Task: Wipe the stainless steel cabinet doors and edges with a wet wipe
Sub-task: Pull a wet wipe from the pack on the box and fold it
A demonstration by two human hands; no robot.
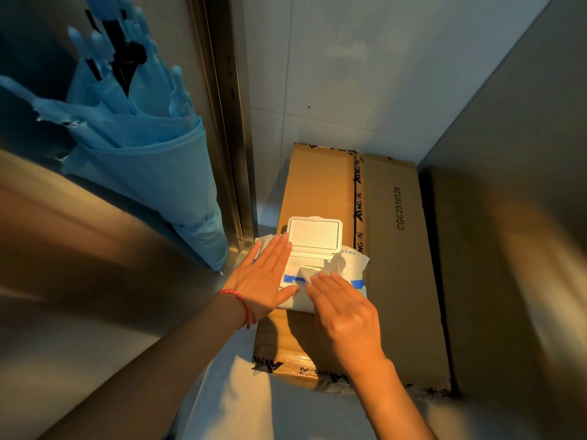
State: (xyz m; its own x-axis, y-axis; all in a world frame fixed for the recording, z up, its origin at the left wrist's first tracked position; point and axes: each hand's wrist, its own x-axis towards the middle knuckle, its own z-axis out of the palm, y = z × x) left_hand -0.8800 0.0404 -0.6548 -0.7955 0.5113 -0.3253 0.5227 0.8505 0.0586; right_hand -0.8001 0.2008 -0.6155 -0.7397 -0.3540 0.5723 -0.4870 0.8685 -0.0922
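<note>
resting flat with straight fingers, left hand [266, 274] on the wet wipe pack [317, 274], beside its flipped-up lid [314, 234]. pinching a white wipe [309, 274] at the pack's opening, right hand [343, 315]. lying on a cardboard box [390, 265], the pack. steel cabinet door [79, 249] at left, blue folded umbrella [143, 147] against it.

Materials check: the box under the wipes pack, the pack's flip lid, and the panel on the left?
Box: brown corrugated cardboard, matte, printed tape along its seam. Flip lid: white rigid plastic, smooth, moulded rim. Left panel: looks like brushed stainless steel, with soft blurred reflections; likely, not certain.
</note>
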